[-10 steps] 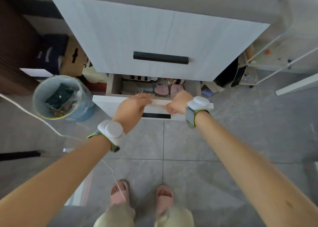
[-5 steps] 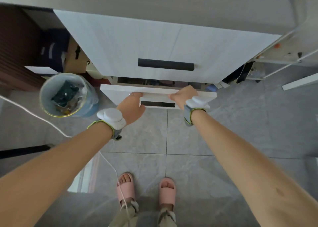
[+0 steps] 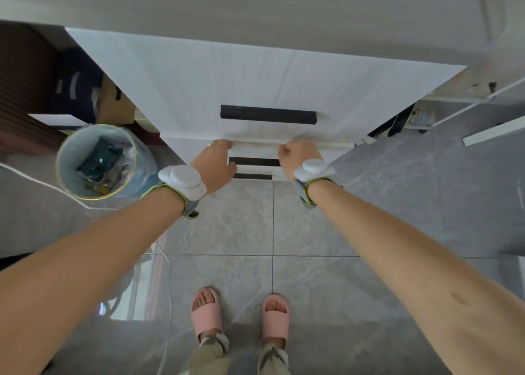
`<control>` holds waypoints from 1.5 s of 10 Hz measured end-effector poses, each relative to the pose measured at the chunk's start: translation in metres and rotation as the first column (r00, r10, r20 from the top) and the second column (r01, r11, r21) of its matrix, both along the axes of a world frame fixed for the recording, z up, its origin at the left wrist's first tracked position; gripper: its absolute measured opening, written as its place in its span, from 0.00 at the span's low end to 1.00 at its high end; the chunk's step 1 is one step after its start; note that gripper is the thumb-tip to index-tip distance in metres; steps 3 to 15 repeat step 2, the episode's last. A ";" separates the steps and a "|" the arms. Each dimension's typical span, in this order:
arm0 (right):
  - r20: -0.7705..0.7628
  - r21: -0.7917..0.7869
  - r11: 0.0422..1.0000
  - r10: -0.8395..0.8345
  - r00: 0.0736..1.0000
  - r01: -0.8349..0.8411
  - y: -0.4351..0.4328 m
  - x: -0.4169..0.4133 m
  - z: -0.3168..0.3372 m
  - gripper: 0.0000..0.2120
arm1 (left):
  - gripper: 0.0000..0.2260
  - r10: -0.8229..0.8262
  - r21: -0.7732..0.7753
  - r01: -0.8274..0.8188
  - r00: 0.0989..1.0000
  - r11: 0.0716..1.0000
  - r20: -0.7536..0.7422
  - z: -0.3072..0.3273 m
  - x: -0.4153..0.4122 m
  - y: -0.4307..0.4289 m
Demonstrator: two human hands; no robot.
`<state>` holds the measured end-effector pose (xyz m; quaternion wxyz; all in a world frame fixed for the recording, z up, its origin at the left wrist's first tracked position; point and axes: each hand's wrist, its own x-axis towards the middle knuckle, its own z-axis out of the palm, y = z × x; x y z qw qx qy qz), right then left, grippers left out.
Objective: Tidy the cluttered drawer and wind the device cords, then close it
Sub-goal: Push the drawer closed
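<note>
Probably a home — slippers [image 3: 206, 322], wastebasket [image 3: 85, 140].

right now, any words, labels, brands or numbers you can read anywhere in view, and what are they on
No text can be read in this view.
Dark packet in the bin: print too blurred to read.
Cardboard box left of the cabinet: dark marks only, not legible.
Dark blue item behind it: pale marks, too blurred.
Left wrist device, right wrist device, drawer fronts: no lettering visible.

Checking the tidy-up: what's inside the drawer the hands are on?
Nothing inside shows. The drawer is pushed in beneath the upper drawer front, which covers its contents. Only its face and black handle show, between the left hand and right hand.
</note>
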<state>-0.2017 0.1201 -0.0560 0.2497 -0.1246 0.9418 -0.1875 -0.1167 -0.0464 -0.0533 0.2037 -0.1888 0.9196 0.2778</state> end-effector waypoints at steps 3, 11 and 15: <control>0.276 0.049 0.996 0.062 0.959 -0.079 0.003 0.001 0.014 0.25 | 0.21 -0.158 0.055 0.156 0.987 0.986 0.036 0.020 0.004 -0.006; 0.276 0.049 0.996 0.062 0.959 -0.079 0.003 0.001 0.014 0.25 | 0.21 -0.158 0.055 0.156 0.987 0.986 0.036 0.020 0.004 -0.006; 0.276 0.049 0.996 0.062 0.959 -0.079 0.003 0.001 0.014 0.25 | 0.21 -0.158 0.055 0.156 0.987 0.986 0.036 0.020 0.004 -0.006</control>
